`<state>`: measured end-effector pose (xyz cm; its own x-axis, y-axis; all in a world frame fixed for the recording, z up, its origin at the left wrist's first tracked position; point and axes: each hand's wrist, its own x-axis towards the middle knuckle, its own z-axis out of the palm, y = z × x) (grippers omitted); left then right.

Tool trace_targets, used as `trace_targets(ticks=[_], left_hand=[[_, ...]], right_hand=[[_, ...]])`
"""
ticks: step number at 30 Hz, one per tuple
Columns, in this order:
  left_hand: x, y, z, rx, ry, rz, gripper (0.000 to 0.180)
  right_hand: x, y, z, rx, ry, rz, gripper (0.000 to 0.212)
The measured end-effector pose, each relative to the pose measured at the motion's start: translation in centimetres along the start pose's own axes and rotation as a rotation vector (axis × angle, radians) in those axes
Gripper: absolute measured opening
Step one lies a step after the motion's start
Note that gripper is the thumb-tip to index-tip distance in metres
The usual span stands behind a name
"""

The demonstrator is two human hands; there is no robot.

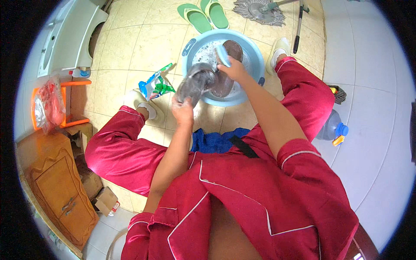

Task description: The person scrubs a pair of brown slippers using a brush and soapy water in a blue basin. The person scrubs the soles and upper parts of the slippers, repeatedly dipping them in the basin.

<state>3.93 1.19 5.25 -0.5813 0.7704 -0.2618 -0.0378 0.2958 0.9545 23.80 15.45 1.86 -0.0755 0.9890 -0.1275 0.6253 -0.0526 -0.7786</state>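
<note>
My left hand [183, 112] is closed around one end of a wet dark grey slipper [190, 89], holding it tilted over the near left rim of a light blue basin [256, 54]. In my right hand [234, 69] is a scrubbing brush [222, 55] with a light blue back, just to the right of the slipper's upper end. Soapy water with white suds [204, 53] fills the basin. A brown slipper [223, 85] lies in it, partly hidden under my right hand and the brush.
Green slippers [199, 21] stand beyond the basin, with a mop head [261, 12] to their right. A torn green and blue packet [157, 85] lies on the left. An orange stool [69, 122] and wooden cabinet [63, 190] stand further left. A water jug [331, 125] sits at right.
</note>
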Motion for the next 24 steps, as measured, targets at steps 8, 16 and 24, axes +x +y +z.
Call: trace_targets(ticks=[8,16,24], left_hand=[[2.7,0.5,1.0,0.022,0.080,-0.235,0.037],[3.2,0.0,0.9,0.418,0.059,-0.094,0.041],[5.0,-2.0,1.4,0.553,-0.040,-0.155,0.052]], right_hand=[[-3.2,6.4,1.8,0.015,0.156,0.732,0.054],[-3.3,7.8,5.5,0.726,0.182,0.973,0.040],[-3.2,10.2,5.1,0.297,0.411,0.595,0.042]])
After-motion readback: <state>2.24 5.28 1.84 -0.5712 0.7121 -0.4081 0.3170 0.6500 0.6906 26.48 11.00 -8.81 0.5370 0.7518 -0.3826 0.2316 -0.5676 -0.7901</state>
